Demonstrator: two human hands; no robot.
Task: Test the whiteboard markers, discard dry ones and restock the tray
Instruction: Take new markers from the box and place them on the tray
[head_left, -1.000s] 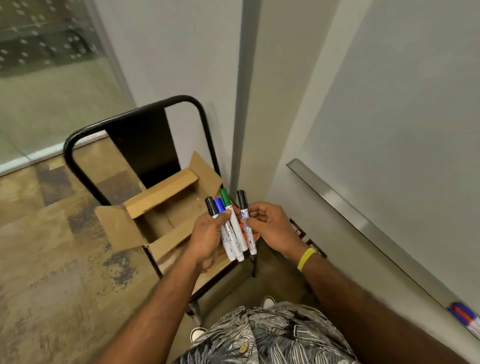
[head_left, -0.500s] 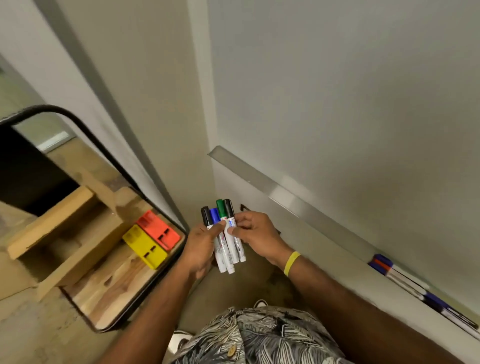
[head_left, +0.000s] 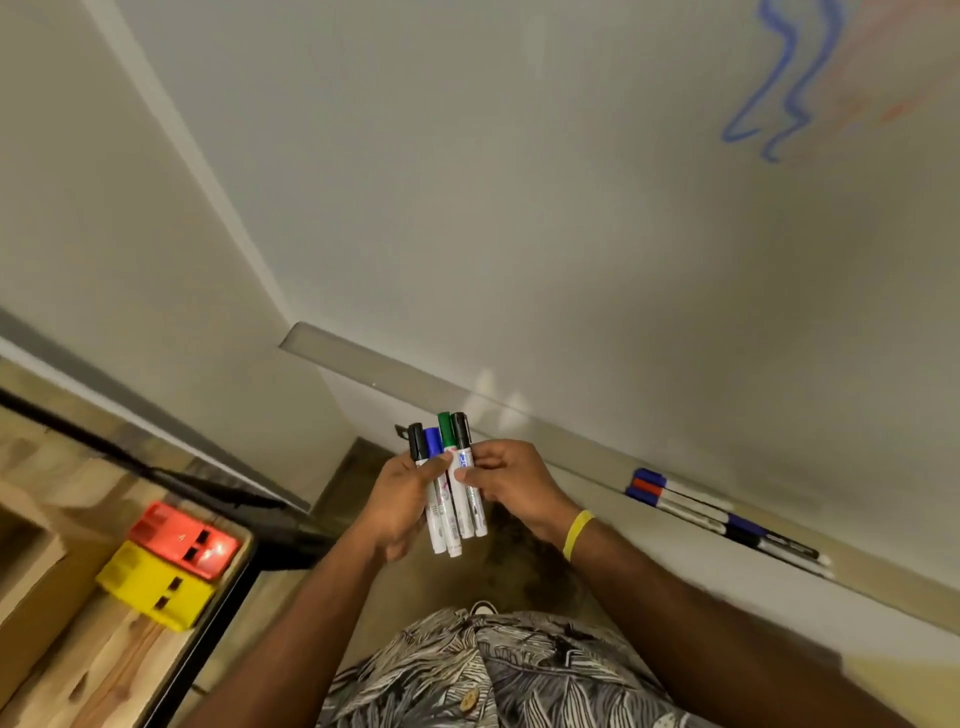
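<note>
My left hand (head_left: 400, 499) grips a bundle of several capped whiteboard markers (head_left: 451, 512) with black, blue and green caps, held upright in front of my chest. My right hand (head_left: 506, 478) pinches the rightmost black-capped marker (head_left: 464, 467) of that bundle. The metal marker tray (head_left: 395, 376) runs along the bottom of the whiteboard (head_left: 519, 182). Several markers with blue, red and black caps (head_left: 722, 512) lie in the tray to the right of my hands.
Blue squiggles (head_left: 774, 93) and faint red marks are drawn at the whiteboard's upper right. At lower left stands a black-framed cart (head_left: 218, 603) with a wooden deck, holding a red block (head_left: 182, 538), a yellow block (head_left: 156, 587) and part of a cardboard box (head_left: 26, 571).
My view has swung right and up, from the cart and box toward the whiteboard and its tray. Both hands keep the same hold on the marker bundle.
</note>
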